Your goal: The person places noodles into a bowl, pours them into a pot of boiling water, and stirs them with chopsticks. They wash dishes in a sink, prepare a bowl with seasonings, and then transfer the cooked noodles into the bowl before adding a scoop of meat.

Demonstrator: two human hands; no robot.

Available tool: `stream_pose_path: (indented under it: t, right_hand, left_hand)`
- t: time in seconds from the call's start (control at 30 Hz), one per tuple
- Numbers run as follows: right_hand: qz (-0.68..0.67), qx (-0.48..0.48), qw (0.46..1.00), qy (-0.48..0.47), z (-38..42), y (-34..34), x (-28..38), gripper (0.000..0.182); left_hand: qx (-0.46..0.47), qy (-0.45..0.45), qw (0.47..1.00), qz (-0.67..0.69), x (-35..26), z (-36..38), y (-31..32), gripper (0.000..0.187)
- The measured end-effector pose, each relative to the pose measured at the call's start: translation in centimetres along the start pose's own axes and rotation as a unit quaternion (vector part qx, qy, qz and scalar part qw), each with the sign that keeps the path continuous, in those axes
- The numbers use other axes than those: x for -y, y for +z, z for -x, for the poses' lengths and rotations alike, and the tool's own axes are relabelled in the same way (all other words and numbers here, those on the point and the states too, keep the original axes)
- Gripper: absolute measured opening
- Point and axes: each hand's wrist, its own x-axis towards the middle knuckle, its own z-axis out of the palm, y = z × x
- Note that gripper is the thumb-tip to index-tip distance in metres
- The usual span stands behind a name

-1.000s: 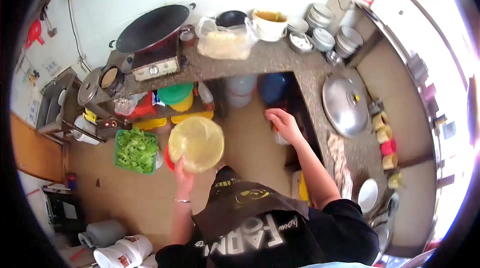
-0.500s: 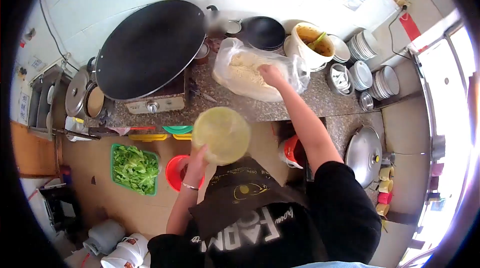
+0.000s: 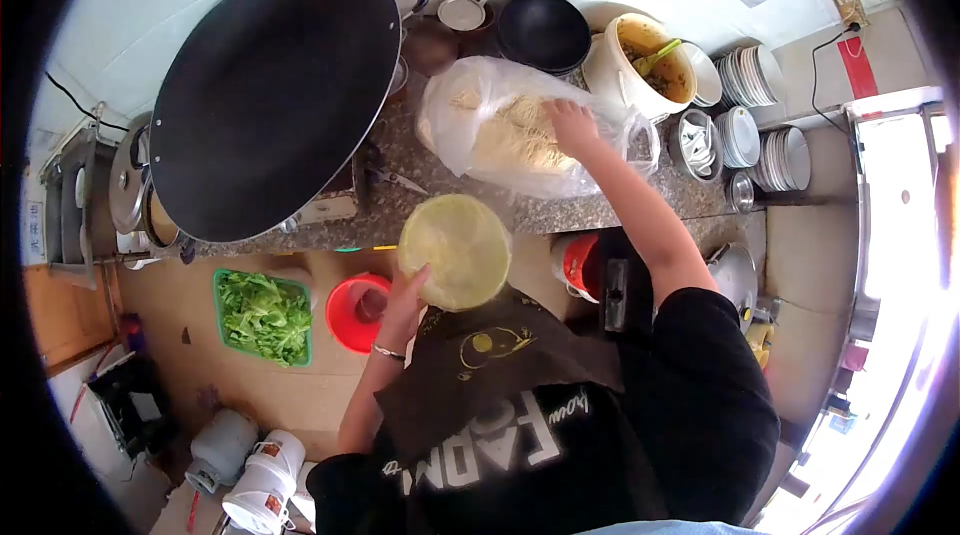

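My left hand grips the rim of a yellowish, translucent round bowl, held in front of the counter edge above my apron. Its inside shows no clear contents. My right hand reaches into a clear plastic bag on the counter. Inside the bag lie pale, fine strands that look like noodles. The right fingers are spread over the strands at the bag's right side, and nothing shows lifted in them.
A large black wok stands left on the counter, near scissors. Behind the bag are a black bowl and a white bucket with a green-handled utensil. Stacked plates stand right. Below are a basket of greens and a red bucket.
My right hand has gone from closed fingers in the strands to fingers spread over them. The bowl stays in my left hand. The camera view has shifted.
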Motion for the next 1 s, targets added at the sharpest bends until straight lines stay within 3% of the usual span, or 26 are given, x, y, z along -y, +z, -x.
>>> stream_pose_path:
  t: [0.13,0.17,0.2,0.23,0.27,0.3,0.33,0.4,0.43,0.5,0.63,0.7,0.77,0.8,0.87,0.9,0.93,1.0]
  right_hand:
    - [0.011,0.100,0.994,0.033,-0.2,-0.1,-0.6,0.053]
    - [-0.236,0.024,0.954,0.181,-0.2,0.0,-0.5,0.054]
    - [-0.463,-0.055,0.828,0.313,-0.2,0.2,-0.5,0.056]
    - [-0.463,-0.053,0.828,0.312,-0.6,0.2,-1.3,0.056]
    - [-0.276,0.061,0.938,0.203,-1.4,0.2,-2.8,0.056]
    - [-0.068,0.170,0.980,0.079,-1.7,0.4,-3.9,0.057]
    - [-0.068,0.170,0.980,0.077,-1.4,-0.3,-4.2,0.057]
    - [-0.155,0.073,0.985,0.017,-0.3,-4.0,-4.6,0.056]
    - [-0.154,0.073,0.985,0.015,0.1,-5.4,-4.7,0.056]
    - [-0.295,0.047,0.952,0.066,1.4,-8.2,-4.7,0.054]
    - [-0.439,0.064,0.895,0.048,5.2,-15.2,-3.3,0.052]
    - [-0.621,0.133,0.772,0.000,7.2,-16.6,-2.8,0.051]
    - [-0.673,0.192,0.714,-0.005,9.1,-18.8,-0.4,0.053]
    - [-0.636,0.196,0.744,-0.051,9.6,-16.6,-0.1,0.053]
    - [-0.611,0.206,0.763,-0.052,10.0,-17.8,1.8,0.051]
    - [-0.585,0.216,0.780,-0.053,10.0,-18.1,2.3,0.049]
    - [-0.524,0.172,0.831,-0.071,8.9,-17.2,1.9,0.047]
    - [-0.495,0.159,0.853,-0.040,4.2,-12.7,1.3,0.047]
  left_hand:
    - [0.014,0.016,0.999,-0.024,0.0,-0.9,1.2,0.058]
    - [0.032,0.026,0.999,-0.023,-0.1,-0.9,1.6,0.058]
    - [0.030,0.026,0.999,-0.022,0.2,-1.1,1.7,0.058]
    - [0.019,0.020,0.999,-0.026,0.6,-1.3,1.7,0.058]
    - [0.008,0.015,0.999,-0.029,0.8,-1.3,1.9,0.058]
    - [0.007,0.016,0.999,-0.028,0.9,-1.3,2.0,0.058]
    - [0.017,0.015,0.999,-0.036,0.9,-1.4,2.3,0.059]
    - [0.028,0.017,0.999,-0.042,1.0,-1.7,2.8,0.059]
    - [0.026,0.018,0.998,-0.047,1.2,-1.9,2.9,0.057]
    - [0.025,0.018,0.998,-0.051,1.2,-2.0,3.6,0.056]
    - [0.040,-0.005,0.998,-0.058,1.0,-2.3,5.3,0.053]
    - [0.059,-0.013,0.996,-0.059,1.4,-2.7,5.5,0.053]
    - [0.079,-0.015,0.995,-0.052,2.2,-3.4,5.4,0.051]
    - [0.079,-0.016,0.995,-0.052,2.4,-3.4,5.5,0.051]
    - [0.051,-0.005,0.998,0.027,2.6,-2.8,6.0,0.048]
    - [0.052,-0.005,0.998,0.026,2.4,-2.5,6.1,0.048]
    - [0.047,0.008,0.999,-0.003,2.0,-2.0,5.9,0.047]
    - [0.025,0.002,0.999,-0.045,2.0,-1.1,4.1,0.045]
